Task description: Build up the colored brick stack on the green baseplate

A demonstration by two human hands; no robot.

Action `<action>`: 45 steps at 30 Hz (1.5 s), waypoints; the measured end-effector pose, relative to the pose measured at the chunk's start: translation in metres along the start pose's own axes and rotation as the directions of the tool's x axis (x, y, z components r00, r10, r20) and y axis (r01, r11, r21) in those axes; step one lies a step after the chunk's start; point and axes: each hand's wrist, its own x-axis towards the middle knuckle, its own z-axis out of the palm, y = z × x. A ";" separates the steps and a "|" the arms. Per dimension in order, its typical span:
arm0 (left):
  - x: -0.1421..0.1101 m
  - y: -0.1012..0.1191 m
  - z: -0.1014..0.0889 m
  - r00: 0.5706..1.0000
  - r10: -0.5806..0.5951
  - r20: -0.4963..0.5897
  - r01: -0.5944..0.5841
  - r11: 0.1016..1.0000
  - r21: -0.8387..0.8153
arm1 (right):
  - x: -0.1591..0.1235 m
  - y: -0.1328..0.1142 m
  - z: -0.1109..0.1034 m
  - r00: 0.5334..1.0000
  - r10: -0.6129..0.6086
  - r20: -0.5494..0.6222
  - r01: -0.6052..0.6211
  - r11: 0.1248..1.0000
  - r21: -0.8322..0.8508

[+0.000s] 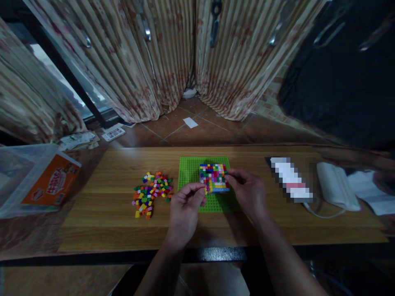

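A block of small multicoloured building bricks [213,176] is over the green studded baseplate [188,168]. I cannot tell whether it is fixed to the plate or raised off it. My left hand [187,207] is at the block's lower left corner, thumb and forefinger pinched together. A bit of yellow shows at those fingertips, but whether it is a loose brick or part of the block is unclear. At the right edge, my right hand [249,191] grips the block with bent fingers. Left of the baseplate lies a loose pile of small coloured bricks [151,191].
The wooden table [101,213] carries a phone with a blurred screen [290,179], its cable and a white case [336,185] on the right. A clear plastic bin [27,176] with an orange packet [51,181] stands at the left. Curtains [166,61] hang beyond.
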 end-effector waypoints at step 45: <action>-0.002 -0.007 -0.002 0.995 -0.084 0.059 0.095 0.975 -0.202 | -0.005 -0.010 -0.002 0.990 0.021 -0.137 0.014 0.968 0.251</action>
